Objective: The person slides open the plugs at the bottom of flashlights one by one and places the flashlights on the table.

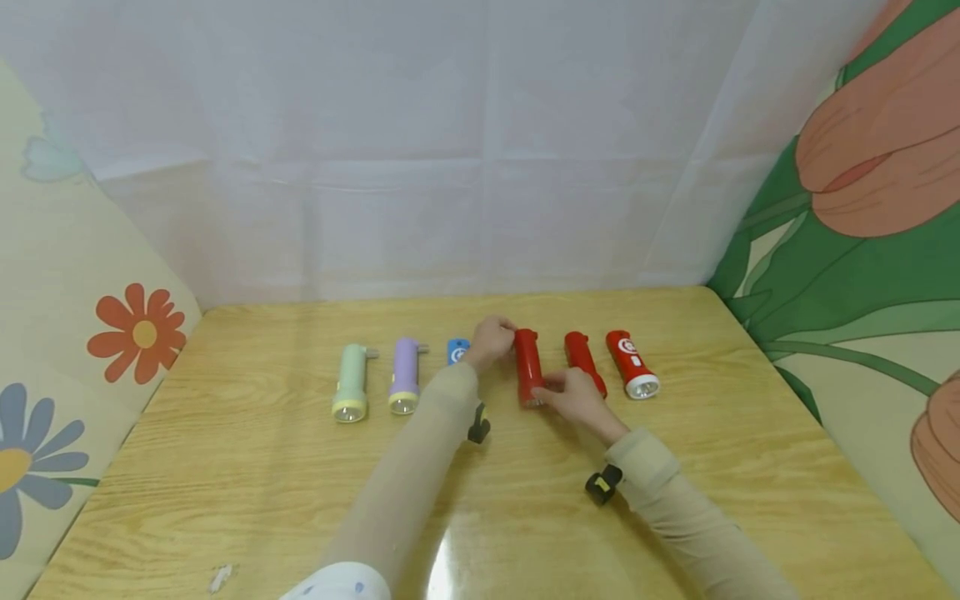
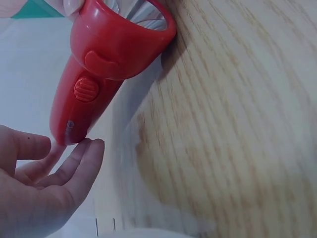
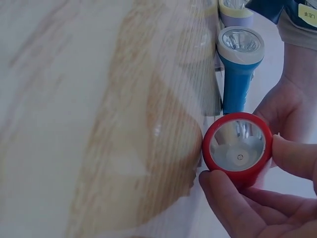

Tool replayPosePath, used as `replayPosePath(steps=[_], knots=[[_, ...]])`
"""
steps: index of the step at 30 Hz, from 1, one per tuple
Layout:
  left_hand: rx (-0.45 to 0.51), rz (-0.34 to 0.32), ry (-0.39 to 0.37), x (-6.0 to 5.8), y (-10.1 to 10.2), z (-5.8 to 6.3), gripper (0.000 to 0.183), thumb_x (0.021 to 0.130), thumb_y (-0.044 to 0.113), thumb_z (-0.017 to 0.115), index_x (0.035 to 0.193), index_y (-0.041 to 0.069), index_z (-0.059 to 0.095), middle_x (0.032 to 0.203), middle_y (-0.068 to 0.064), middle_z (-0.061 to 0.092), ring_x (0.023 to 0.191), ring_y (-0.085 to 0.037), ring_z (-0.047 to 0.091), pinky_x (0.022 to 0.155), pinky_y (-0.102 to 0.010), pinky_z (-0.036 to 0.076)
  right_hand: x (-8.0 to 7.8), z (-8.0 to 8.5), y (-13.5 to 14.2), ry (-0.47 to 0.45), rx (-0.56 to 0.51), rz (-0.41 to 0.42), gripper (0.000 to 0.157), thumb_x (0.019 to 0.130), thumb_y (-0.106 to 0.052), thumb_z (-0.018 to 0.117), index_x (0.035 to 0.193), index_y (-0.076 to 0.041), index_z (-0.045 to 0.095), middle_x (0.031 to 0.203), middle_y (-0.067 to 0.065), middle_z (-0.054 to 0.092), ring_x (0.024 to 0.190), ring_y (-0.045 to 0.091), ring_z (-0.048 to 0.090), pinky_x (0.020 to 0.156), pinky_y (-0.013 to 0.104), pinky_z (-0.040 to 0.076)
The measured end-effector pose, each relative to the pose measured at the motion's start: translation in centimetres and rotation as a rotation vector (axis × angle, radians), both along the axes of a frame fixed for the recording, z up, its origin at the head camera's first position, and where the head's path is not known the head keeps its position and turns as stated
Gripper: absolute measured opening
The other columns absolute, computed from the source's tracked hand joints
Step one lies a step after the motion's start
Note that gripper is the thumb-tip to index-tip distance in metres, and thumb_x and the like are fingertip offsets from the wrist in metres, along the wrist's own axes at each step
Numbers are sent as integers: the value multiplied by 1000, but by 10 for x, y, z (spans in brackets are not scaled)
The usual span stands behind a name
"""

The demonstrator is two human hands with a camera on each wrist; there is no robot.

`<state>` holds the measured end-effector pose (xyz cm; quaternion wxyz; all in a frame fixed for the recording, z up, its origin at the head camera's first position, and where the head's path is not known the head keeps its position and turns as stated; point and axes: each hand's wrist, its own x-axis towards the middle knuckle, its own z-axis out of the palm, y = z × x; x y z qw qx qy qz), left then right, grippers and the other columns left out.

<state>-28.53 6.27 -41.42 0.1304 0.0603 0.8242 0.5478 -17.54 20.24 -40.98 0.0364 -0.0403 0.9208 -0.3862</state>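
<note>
A red flashlight [image 1: 528, 367] lies on the wooden table between my two hands, its lens end toward me. My right hand [image 1: 579, 398] pinches it at the lens rim, thumb on one side and fingers on the other in the right wrist view. At its tail end is my left hand [image 1: 491, 340]; in the left wrist view its fingertips [image 2: 91, 148] touch the tail, fingers extended. A blue flashlight [image 3: 237, 84] with a white rim lies beside it, mostly hidden by my left arm in the head view.
Left in the row are green [image 1: 352, 379] and purple [image 1: 406, 375] flashlights with prongs sticking out near their tails. On the right lie another red flashlight [image 1: 583, 358], partly behind my right hand, and a red one with a white rim [image 1: 632, 364]. A white curtain [image 1: 450, 208] hangs behind.
</note>
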Motion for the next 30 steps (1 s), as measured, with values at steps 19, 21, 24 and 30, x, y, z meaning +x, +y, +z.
replayPosePath(steps=[19,21,24,30], knots=[[143,38,-5,7,-1,10,20,93,12,49,101,-2,62,93,-15,61,79,-24,60,72,-37,53,2,0,0,8,-17,-13,41,82,-17,68,114,8,59,104,20,65,98,31,59,85,45,46],[155,35,0,8,-2,12,22,93,12,49,105,-3,61,95,-15,61,82,-24,59,71,-36,53,3,0,0,24,-12,-8,41,82,-16,68,113,9,60,103,20,65,96,31,60,84,44,47],[168,26,6,9,-2,14,27,94,13,48,111,-5,59,100,-16,61,85,-24,59,71,-35,53,3,-1,0,32,-12,-4,40,82,-16,69,112,8,60,99,19,66,91,29,62,80,42,49],[169,28,15,11,-3,16,27,94,13,48,109,-5,62,102,-16,63,88,-24,59,73,-36,53,2,-1,0,25,-31,8,39,81,-14,70,112,8,60,98,19,66,85,28,64,75,39,51]])
